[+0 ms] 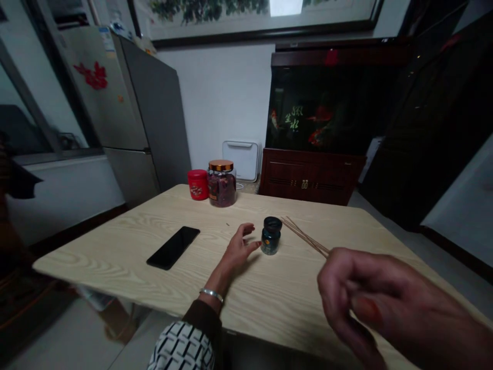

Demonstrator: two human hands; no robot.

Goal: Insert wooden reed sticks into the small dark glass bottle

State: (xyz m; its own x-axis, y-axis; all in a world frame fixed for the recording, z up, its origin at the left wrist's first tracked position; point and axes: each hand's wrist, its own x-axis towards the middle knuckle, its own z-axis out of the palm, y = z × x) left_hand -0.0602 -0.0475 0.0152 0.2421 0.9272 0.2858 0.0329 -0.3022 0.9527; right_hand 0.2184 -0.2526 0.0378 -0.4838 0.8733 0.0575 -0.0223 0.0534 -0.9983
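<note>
While the small dark jar (270, 242) is standing upright on the table (277, 288) just right of our nearer left hand (238, 249), we are holding its fingers loosely parted, our right hand (385, 285) curled by thin sticks (308, 238), whether gripping them we cannot tell

Left hand (239, 248) is just beside a dark jar (270, 237), right hand (379, 295) kinda curled, 1 phone (174, 248) on the table (265, 293).

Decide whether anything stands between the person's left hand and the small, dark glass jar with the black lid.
Nothing visible does: the left hand is close beside the jar, its thumb at the glass. The thin brown sticks are on the jar's opposite side.
</note>
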